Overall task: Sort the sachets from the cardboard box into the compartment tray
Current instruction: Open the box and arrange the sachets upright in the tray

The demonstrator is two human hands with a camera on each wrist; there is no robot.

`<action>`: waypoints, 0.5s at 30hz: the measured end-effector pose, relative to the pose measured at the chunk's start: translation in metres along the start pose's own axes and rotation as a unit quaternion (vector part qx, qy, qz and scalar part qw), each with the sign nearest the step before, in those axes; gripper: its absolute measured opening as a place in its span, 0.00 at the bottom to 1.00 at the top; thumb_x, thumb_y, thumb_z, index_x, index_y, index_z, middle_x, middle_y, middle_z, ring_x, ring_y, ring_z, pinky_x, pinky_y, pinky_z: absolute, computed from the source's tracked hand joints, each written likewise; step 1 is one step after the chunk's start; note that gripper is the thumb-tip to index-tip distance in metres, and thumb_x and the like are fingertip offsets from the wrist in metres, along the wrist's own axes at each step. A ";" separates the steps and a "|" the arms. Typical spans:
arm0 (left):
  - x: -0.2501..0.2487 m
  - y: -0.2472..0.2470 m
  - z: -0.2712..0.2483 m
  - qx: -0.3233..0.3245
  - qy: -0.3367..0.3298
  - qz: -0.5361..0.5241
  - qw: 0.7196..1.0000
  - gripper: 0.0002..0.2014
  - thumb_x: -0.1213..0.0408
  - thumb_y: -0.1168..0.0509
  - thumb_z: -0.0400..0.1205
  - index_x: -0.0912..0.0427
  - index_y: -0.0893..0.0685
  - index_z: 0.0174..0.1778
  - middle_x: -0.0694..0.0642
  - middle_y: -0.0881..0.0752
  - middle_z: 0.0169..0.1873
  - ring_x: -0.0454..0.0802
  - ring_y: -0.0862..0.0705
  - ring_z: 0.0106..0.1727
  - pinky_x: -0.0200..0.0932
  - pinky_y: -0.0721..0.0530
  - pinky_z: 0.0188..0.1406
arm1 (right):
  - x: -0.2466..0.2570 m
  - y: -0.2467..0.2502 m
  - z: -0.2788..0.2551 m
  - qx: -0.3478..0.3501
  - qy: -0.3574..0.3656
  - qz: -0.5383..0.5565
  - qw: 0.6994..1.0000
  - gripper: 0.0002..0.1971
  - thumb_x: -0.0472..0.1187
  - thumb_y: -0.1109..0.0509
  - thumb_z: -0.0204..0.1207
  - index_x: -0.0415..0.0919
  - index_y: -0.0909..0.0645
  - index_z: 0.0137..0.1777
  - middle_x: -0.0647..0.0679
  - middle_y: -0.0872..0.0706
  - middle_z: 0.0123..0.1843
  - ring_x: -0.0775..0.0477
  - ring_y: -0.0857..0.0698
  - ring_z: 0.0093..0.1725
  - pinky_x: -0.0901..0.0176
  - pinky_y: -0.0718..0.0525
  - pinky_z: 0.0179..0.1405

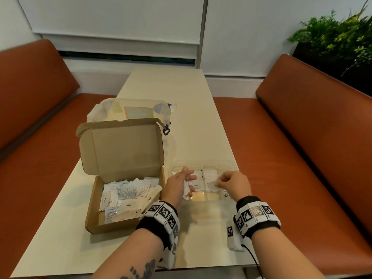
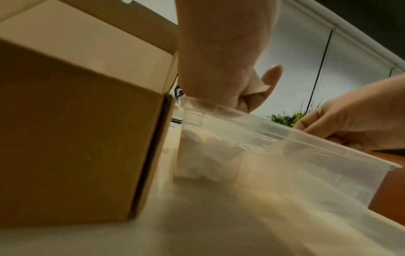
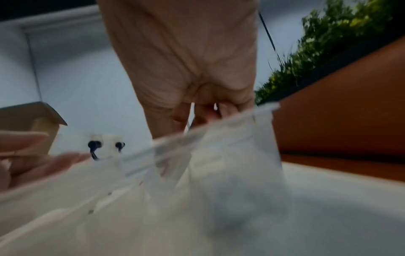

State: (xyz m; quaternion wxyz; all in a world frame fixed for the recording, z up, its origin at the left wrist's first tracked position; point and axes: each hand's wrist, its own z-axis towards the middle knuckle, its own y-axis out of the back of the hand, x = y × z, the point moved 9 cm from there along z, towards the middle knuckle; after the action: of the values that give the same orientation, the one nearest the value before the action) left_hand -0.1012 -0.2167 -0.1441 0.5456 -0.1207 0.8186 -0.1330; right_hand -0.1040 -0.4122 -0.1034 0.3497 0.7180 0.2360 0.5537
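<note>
The sachets (image 1: 128, 195) lie in a loose heap in the open cardboard box (image 1: 94, 200), which sits on the left of the cream table (image 1: 60, 234) with its lid standing up at the far side. More white sachets fill the compartments of the clear compartment tray (image 1: 201, 170), which stands just beside the box on its right. One there reads "Pepper".

The left hand (image 1: 177, 187) hovers over the tray's left compartments, its curled fingers gripping a small bunch of white sachets (image 1: 186, 191); the left wrist view shows paper tucked between palm and fingers (image 2: 256, 84). The right hand (image 1: 233, 184) is over the tray's right half, thumb and fingers pinched on a single pale sachet (image 1: 212, 183). In the blurred right wrist view the fingers (image 3: 206, 112) seem closed on something thin just above the tray rim.

Both wrists wear black bands with black-and-white marker tiles. Beyond the box lies a clear plastic bag (image 1: 132, 110). Orange benches (image 1: 302, 148) flank the table, and a green plant (image 1: 338, 37) stands at the far right.
</note>
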 end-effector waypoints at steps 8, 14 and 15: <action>0.006 0.002 0.003 -0.007 0.018 -0.026 0.999 0.16 0.52 0.40 0.85 0.61 0.14 0.50 0.58 0.11 0.42 0.46 0.22 0.21 0.36 0.26 0.15 | 0.006 -0.013 0.003 -0.043 0.011 -0.091 0.995 0.03 0.43 0.26 0.72 0.47 0.14 0.38 0.50 0.13 0.39 0.49 0.17 0.40 0.62 0.26 0.35; 0.009 0.004 0.005 -0.011 0.036 -0.039 0.999 0.17 0.52 0.40 0.85 0.63 0.14 0.50 0.59 0.11 0.40 0.48 0.21 0.21 0.37 0.26 0.15 | 0.003 -0.015 0.007 -0.043 0.014 -0.116 0.992 0.06 0.48 0.26 0.72 0.47 0.16 0.40 0.49 0.13 0.41 0.48 0.17 0.45 0.60 0.23 0.39; 0.009 0.004 0.005 -0.011 0.037 -0.039 0.998 0.17 0.52 0.40 0.85 0.63 0.14 0.50 0.59 0.12 0.40 0.48 0.21 0.21 0.37 0.26 0.15 | 0.006 -0.016 0.007 -0.041 0.029 -0.145 0.988 0.06 0.49 0.26 0.73 0.47 0.15 0.41 0.48 0.14 0.44 0.47 0.18 0.49 0.59 0.21 0.43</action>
State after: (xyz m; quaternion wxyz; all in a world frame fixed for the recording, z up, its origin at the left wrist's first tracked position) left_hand -0.1001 -0.2167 -0.1548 0.5080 -0.1535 0.8342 -0.1498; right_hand -0.0944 -0.3996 -0.1127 0.4481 0.6447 0.3253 0.5270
